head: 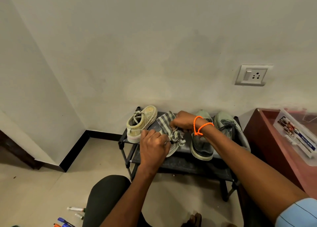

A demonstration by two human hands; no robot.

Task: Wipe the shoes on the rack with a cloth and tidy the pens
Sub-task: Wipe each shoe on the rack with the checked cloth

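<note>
Right hand [184, 121] grips striped woven cloth [165, 122] (fringed); left hand [154, 144] holds pale shoe [172, 148].

A wall socket [253, 75] above; a plastic box [298, 135] on a red table [267, 141].

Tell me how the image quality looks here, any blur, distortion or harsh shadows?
In the head view, wide-angle distortion bends the wall edges and stretches the forearms; lighting is soft and dim, with only faint shadow under the shoe rack; the clear plastic box at the right edge is smeared and hazy; the hands and striped cloth are slightly soft, while the wall socket reads fairly sharp.
</note>
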